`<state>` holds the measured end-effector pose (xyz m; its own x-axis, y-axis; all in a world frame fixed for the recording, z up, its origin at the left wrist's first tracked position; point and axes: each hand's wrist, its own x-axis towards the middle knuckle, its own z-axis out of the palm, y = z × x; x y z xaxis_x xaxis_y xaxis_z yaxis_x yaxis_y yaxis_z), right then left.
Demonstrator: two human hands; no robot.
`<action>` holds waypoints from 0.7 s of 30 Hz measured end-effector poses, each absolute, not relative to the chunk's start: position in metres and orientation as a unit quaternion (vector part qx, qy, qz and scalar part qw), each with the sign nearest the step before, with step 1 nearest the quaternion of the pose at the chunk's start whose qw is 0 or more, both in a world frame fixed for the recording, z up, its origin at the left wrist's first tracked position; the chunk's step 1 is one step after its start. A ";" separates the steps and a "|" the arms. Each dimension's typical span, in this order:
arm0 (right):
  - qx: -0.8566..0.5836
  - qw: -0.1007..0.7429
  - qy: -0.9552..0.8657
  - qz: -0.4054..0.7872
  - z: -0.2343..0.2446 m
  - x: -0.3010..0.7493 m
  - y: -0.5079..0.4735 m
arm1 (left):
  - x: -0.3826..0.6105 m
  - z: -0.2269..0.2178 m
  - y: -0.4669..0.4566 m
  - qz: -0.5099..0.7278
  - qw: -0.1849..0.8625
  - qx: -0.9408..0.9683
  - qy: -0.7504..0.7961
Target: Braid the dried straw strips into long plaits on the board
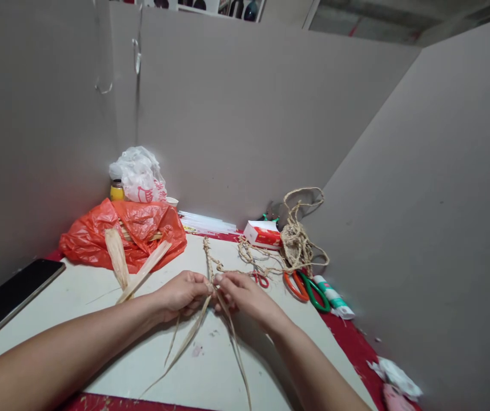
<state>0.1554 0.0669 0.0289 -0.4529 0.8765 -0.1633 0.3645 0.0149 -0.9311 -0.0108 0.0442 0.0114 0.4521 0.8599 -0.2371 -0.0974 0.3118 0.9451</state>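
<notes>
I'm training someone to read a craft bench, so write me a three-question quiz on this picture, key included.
1. Multiple choice: what do the left hand and the right hand hold between their fingers?
A) scissors
B) strands
C) a paper cup

2. True or false: the phone lies to the left of both hands.

3. Fill in the blank: the tangled cord lies beside a red-and-white ____.

Key: 1. B; 2. True; 3. box.
</notes>
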 end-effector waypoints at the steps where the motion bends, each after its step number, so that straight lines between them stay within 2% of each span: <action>1: -0.443 0.217 -0.651 0.577 0.024 0.153 0.066 | -0.011 0.011 0.044 0.339 0.704 0.484 0.395; 3: -0.427 0.188 -0.630 0.621 0.018 0.151 0.064 | -0.012 0.009 0.045 0.341 0.699 0.490 0.394; 7: -0.442 0.173 -0.641 0.603 0.012 0.155 0.066 | -0.012 0.003 0.048 0.333 0.673 0.519 0.409; 11: -0.415 0.136 -0.620 0.651 0.008 0.161 0.073 | -0.012 0.000 0.050 0.315 0.594 0.585 0.453; 16: -0.431 0.163 -0.560 0.689 0.005 0.155 0.069 | -0.012 0.008 0.047 0.291 0.472 0.679 0.481; 21: -0.494 0.212 -0.520 0.664 0.003 0.146 0.064 | -0.009 0.016 0.041 0.254 0.499 0.680 0.473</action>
<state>0.1458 0.0643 0.0025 -0.4220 0.7952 -0.4355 0.2320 -0.3696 -0.8997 -0.0092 0.0408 0.0160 0.4239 0.8967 -0.1271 0.3896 -0.0539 0.9194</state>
